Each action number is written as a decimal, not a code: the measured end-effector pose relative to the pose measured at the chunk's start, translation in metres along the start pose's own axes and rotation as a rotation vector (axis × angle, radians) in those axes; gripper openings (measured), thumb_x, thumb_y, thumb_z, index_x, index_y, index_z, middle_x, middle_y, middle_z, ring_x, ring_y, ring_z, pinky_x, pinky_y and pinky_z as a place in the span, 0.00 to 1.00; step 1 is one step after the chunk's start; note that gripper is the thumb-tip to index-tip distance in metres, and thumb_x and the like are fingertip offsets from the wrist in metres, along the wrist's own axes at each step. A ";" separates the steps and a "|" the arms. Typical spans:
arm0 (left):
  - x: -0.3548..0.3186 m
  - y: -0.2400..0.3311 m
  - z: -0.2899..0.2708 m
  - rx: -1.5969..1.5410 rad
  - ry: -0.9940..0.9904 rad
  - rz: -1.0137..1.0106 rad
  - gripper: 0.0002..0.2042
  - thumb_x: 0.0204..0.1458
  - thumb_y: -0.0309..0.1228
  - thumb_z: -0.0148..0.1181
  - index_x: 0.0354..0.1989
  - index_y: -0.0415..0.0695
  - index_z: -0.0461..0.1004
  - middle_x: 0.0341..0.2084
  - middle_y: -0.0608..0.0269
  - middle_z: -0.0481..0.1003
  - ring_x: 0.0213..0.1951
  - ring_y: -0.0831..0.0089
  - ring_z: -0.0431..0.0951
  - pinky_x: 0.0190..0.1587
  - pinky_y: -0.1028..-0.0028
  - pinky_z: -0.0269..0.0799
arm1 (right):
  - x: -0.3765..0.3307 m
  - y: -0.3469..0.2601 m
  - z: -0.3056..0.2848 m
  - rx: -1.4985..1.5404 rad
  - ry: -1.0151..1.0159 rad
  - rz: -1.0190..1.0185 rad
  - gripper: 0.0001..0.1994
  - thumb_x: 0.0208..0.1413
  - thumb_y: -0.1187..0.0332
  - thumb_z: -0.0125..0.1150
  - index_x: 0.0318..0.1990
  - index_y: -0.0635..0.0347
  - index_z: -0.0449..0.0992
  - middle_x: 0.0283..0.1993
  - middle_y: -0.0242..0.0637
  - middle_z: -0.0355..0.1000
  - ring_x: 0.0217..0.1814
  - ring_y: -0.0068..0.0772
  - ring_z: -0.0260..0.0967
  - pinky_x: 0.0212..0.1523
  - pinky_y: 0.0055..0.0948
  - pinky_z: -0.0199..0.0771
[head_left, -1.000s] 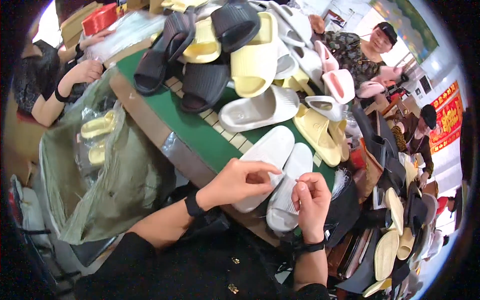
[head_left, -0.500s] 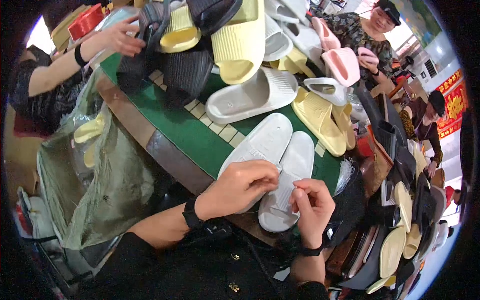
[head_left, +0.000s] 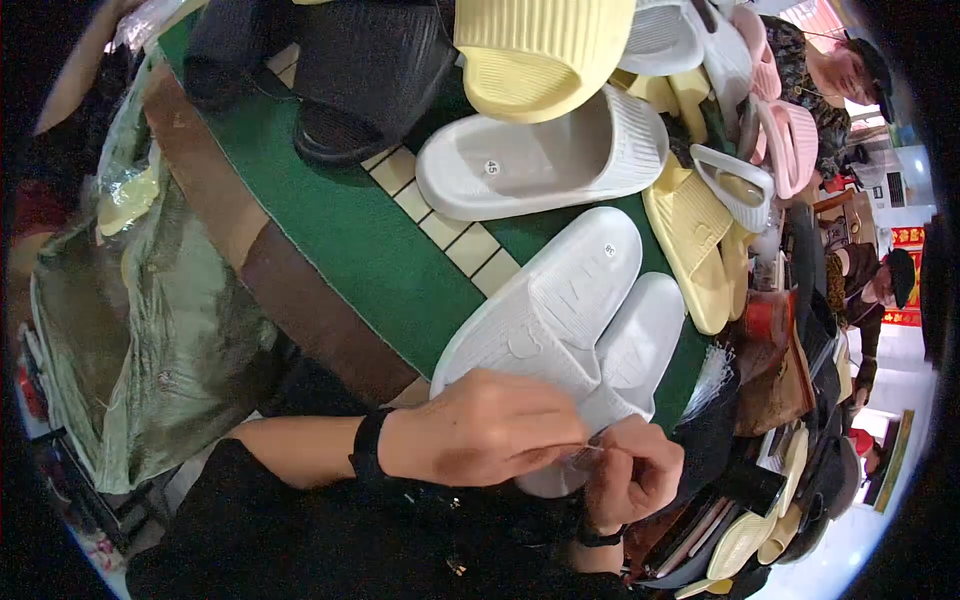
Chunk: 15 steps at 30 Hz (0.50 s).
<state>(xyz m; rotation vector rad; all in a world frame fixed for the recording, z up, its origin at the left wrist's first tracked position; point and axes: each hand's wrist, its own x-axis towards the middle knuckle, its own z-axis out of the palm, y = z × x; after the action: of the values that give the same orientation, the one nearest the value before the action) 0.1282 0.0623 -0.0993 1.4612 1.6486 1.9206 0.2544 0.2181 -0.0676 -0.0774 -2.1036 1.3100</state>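
Green felt-covered table with a brown wooden edge (head_left: 330, 240) is taken as landmark. Off its left edge, a large crumpled translucent greenish plastic bag (head_left: 150, 330) is hung, with pale yellow items seen through it.

On the felt near the table's near-right corner, a pair of white foam slides laid soles up, side by side and touching (head_left: 570, 320), is placed; heels point at the wearer, toes toward the table's far side. Just beyond the pair, a single off-white ribbed foam slide lying upright (head_left: 540, 165) is seen, with a round sticker on its footbed. Further back on the table, a pale yellow ribbed slide (head_left: 540, 50) is stacked above it, and black ribbed slides (head_left: 360, 80) are piled at the far-left part. At the table's right edge, yellow slides (head_left: 695, 235) are heaped.

Left hand (head_left: 480, 430) is rested on the heel of the white pair, fingers curled together, thumb and forefinger pinched at the heel edge. Right hand (head_left: 632, 472) is closed in a loose fist just beside it, fingertips pinched on something small and thin at the same spot; what is pinched cannot be told. A black wristband (head_left: 368, 455) is worn on the left wrist.
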 end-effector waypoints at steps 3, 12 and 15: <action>0.000 -0.005 0.004 -0.041 0.030 0.007 0.12 0.44 0.22 0.67 0.40 0.41 0.77 0.33 0.57 0.78 0.32 0.59 0.81 0.32 0.65 0.77 | 0.001 0.004 0.000 0.017 -0.029 0.016 0.07 0.48 0.84 0.63 0.35 0.68 0.73 0.24 0.44 0.73 0.22 0.37 0.70 0.26 0.34 0.70; -0.002 -0.008 0.008 -0.029 0.039 -0.003 0.12 0.45 0.22 0.68 0.40 0.41 0.77 0.30 0.59 0.78 0.27 0.64 0.80 0.26 0.69 0.76 | 0.001 0.009 -0.002 0.114 -0.037 -0.022 0.08 0.46 0.81 0.67 0.33 0.68 0.74 0.23 0.45 0.74 0.20 0.38 0.72 0.23 0.35 0.72; -0.003 -0.009 0.009 -0.001 0.081 0.035 0.12 0.46 0.22 0.68 0.40 0.41 0.77 0.29 0.60 0.77 0.26 0.65 0.80 0.24 0.69 0.75 | 0.001 0.010 -0.004 0.119 -0.085 0.003 0.08 0.47 0.81 0.67 0.33 0.69 0.74 0.23 0.46 0.74 0.20 0.38 0.72 0.24 0.35 0.73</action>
<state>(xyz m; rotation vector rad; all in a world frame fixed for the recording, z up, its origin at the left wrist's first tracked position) 0.1328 0.0693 -0.1092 1.4386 1.6660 2.0248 0.2529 0.2269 -0.0742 0.0265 -2.0906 1.4601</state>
